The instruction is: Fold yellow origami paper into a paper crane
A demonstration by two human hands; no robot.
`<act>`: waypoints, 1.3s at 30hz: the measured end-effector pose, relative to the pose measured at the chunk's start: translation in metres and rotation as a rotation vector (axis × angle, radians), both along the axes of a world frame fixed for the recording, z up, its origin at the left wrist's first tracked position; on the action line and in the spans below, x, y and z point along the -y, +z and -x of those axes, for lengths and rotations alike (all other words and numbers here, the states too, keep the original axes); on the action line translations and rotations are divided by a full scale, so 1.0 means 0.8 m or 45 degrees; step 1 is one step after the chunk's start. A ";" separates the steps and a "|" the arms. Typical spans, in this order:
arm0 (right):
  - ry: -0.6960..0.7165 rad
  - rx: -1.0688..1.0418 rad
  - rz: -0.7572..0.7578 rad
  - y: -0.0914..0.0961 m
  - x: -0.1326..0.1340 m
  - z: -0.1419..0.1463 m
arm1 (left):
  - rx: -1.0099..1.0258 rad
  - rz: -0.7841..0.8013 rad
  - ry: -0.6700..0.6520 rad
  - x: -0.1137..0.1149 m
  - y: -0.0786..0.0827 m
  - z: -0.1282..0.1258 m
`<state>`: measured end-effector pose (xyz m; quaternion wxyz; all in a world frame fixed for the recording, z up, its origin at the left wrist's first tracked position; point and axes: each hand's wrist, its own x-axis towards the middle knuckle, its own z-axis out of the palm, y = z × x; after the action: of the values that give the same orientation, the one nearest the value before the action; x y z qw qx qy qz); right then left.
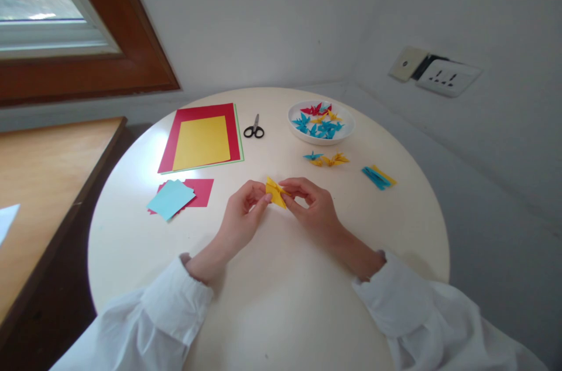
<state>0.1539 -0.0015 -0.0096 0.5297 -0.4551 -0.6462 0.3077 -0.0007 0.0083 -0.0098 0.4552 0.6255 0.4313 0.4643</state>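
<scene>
Between my two hands is a small piece of folded yellow origami paper [276, 192], raised just over the middle of the round table. My left hand [247, 207] pinches its left side between thumb and fingers. On the other side, my right hand [314, 204] grips the right edge with thumb and forefinger. Beyond my right hand, a few blue and yellow paper cranes [336, 160] lie on the table. Left of my left hand are small light-blue paper squares [171, 198] on top of red squares [202, 192].
A white dish [302, 137] of red, blue and yellow cranes stands at the back. Scissors [254, 128] lie beside large sheets topped by a yellow sheet [202, 141]. Folded blue and yellow strips [378, 178] rest at the right. A wooden table [52, 166] stands left of the round table [281, 301].
</scene>
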 end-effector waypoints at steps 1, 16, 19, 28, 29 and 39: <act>-0.001 0.001 0.001 0.000 0.000 0.000 | 0.003 0.001 0.002 0.000 -0.001 0.000; 0.089 -0.298 0.159 -0.004 0.000 0.000 | 0.133 0.019 0.167 -0.001 0.006 0.000; 0.124 -0.318 0.148 -0.003 0.001 0.000 | 0.128 0.017 0.193 -0.001 0.005 0.001; 0.053 -0.065 0.041 -0.004 0.003 0.000 | 0.113 0.041 0.250 -0.001 0.006 0.001; 0.042 -0.042 0.031 -0.005 0.003 0.001 | 0.111 0.045 0.249 -0.001 0.006 0.001; -0.013 -0.022 0.061 -0.006 -0.001 0.000 | 0.065 -0.018 0.193 0.000 0.003 0.002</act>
<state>0.1539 -0.0005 -0.0144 0.5258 -0.4681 -0.6317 0.3245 -0.0026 0.0087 -0.0075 0.4252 0.5823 0.4622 0.5163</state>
